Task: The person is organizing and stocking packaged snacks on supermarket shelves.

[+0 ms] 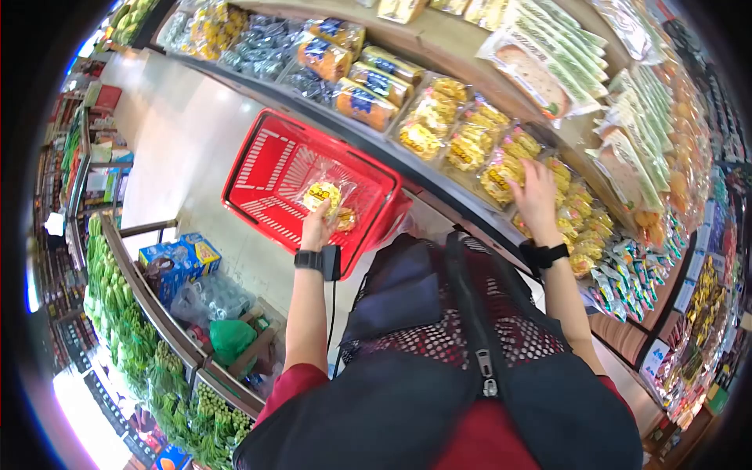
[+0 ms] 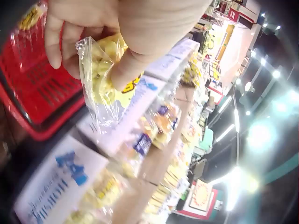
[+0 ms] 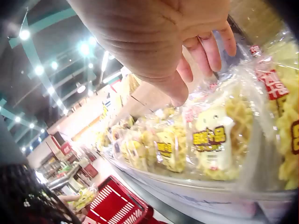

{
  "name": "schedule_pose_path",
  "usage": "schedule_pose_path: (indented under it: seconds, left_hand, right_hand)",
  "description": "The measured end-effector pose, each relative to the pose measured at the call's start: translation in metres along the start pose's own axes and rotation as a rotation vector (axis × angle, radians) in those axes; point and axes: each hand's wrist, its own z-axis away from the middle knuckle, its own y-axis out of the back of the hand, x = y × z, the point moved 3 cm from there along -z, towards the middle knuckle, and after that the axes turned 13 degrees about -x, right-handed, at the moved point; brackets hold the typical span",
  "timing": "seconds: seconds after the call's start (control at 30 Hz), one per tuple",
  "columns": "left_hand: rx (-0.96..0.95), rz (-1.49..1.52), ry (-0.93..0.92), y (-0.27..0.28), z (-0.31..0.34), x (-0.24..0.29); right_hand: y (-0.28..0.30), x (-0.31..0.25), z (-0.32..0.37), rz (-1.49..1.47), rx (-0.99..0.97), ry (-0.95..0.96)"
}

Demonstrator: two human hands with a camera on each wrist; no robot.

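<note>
My left hand pinches a clear packet of yellow waffles between thumb and fingers, above the red shopping basket. Inside the basket lies another, smaller-looking packet, partly hidden by that hand. Over at the shelf, my right hand reaches down over a row of bagged waffles. Its thumb and fingers are apart and loosely bent, with the fingertips right at the tops of the bags. Nothing shows between them in the right wrist view.
Wrapped bread rolls sit on the shelf beyond the waffles, and packs of sliced bread stand higher up. The shelf edge runs past the basket. Behind to the left is a stand of green vegetables with blue boxes nearby.
</note>
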Motion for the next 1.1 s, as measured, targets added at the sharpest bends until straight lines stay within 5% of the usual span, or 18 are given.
schedule_pose_path:
  seconds: [0.1, 0.27, 0.53, 0.63, 0.7, 0.77, 0.9, 1.1]
  left_hand:
    - [0.247, -0.071, 0.140, 0.057, -0.026, -0.016]
    - [0.249, -0.145, 0.258, 0.123, -0.096, -0.055]
    - [0.170, -0.112, 0.321, 0.123, -0.127, -0.086]
    - [0.413, -0.612, 0.339, 0.115, -0.126, -0.082]
    - [0.500, -0.652, 0.169, 0.086, -0.109, -0.069]
    - [0.287, -0.532, -0.020, 0.039, -0.086, -0.042]
    - [-0.014, -0.463, -0.044, -0.085, -0.014, 0.020]
    - [-0.801, -0.331, 0.033, -0.214, 0.046, 0.048]
  right_hand:
    - [-0.015, -0.002, 0.006, 0.130, -0.054, -0.032]
    - [-0.023, -0.008, 0.007, 0.160, -0.099, -0.111]
    - [-0.008, -0.010, 0.002, 0.145, -0.091, -0.047]
    - [0.005, -0.017, 0.002, 0.074, -0.066, -0.025]
    - [0.016, -0.023, 0.000, 0.038, -0.029, -0.034]
    - [0.031, -0.034, 0.003, -0.157, 0.027, -0.105]
    - [0.054, -0.063, 0.010, -0.475, 0.082, -0.098]
    - [0.033, -0.102, 0.002, -1.281, -0.264, -0.155]
